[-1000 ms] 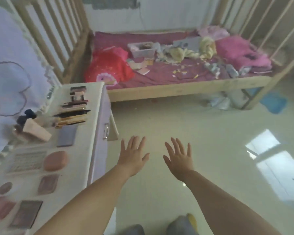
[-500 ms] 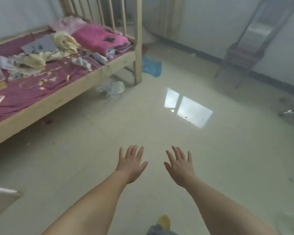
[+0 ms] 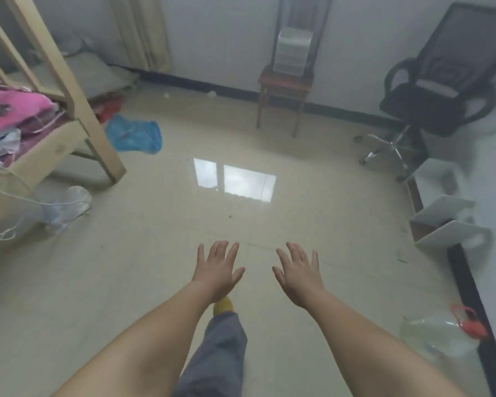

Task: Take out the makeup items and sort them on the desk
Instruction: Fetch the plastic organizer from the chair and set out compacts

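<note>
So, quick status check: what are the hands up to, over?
Left hand and right hand both open, empty, held over bare floor. No makeup items or desk in view. Nothing blocking the hands; office chair stands far off.

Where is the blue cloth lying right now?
In the head view, the blue cloth lies on the floor, upper left, just beyond the wooden bed frame's corner post.

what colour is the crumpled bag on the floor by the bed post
Blue, clearest in the head view, lying just right of the wooden bed post.

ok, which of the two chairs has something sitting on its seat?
The wooden chair against the back wall: a pale box sits on it. The black office chair has none.
</note>
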{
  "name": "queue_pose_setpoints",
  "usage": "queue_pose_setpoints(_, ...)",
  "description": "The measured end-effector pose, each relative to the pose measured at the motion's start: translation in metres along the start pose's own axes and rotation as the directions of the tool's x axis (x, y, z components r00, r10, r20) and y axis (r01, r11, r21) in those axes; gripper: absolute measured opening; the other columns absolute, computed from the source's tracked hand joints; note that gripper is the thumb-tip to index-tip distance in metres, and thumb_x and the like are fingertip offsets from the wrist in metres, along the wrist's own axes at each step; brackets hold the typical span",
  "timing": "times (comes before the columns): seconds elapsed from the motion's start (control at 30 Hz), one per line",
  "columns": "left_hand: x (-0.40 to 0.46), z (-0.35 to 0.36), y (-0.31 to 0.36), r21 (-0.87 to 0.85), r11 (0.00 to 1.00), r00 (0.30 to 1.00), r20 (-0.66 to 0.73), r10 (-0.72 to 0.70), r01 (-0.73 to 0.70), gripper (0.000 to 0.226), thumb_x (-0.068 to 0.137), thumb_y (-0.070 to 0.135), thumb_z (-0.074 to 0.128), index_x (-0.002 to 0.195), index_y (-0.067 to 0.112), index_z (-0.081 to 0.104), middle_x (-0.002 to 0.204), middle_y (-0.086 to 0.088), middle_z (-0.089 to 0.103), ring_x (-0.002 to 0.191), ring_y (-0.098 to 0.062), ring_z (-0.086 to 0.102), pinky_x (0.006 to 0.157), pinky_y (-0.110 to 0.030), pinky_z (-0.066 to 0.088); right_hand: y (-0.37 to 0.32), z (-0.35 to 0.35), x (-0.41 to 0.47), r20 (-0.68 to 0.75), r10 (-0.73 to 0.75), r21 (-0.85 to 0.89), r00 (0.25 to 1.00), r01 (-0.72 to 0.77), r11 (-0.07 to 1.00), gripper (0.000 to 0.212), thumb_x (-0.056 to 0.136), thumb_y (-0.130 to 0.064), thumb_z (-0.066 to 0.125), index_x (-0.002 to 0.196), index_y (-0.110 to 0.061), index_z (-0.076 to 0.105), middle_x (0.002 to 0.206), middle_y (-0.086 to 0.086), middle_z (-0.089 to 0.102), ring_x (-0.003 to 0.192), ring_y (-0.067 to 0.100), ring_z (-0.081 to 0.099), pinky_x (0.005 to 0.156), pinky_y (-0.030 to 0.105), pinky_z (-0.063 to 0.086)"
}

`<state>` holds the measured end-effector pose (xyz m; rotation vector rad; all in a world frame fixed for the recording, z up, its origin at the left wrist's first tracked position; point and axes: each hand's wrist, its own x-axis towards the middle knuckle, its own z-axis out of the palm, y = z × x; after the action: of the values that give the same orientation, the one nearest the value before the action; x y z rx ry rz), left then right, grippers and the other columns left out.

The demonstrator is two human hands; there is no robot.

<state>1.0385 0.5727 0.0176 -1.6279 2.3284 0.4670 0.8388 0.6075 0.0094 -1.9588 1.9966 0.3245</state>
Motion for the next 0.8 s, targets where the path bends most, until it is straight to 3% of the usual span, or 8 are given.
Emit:
queue_pose_setpoints(0.47,0.332,-0.160,-0.017,0.085,0.976,0.979,0.049,0.196,-0.199,0.062,0.099,0.048,0.018,0.151,0.021,-0.004,0.158,-0.005,0.003,0.146,-0.021,-0.003,0.116,-0.052,-0.006,0.088,-0.142,0.278,0.022,0.217,0.080,0.976,-0.218,0.973,0.053,0.101,-0.044,0.017,0.150,-0.023,0.015,0.159,0.003,0.009,0.147,0.018,0.005,0.116,0.053,0.002)
queue_pose_setpoints(0.8,0.590,-0.269,-0.004,0.059,0.987,0.989,0.009,0.149,-0.149,0.062,0.099,0.049,0.020,0.151,0.021,0.001,0.158,-0.005,0.007,0.146,-0.020,0.003,0.117,-0.050,-0.002,0.199,-0.257,0.531,-0.004,0.206,0.089,0.978,-0.205,0.975,0.051,0.101,-0.044,0.020,0.147,-0.023,0.023,0.157,0.005,0.017,0.145,0.018,0.015,0.116,0.051,0.006)
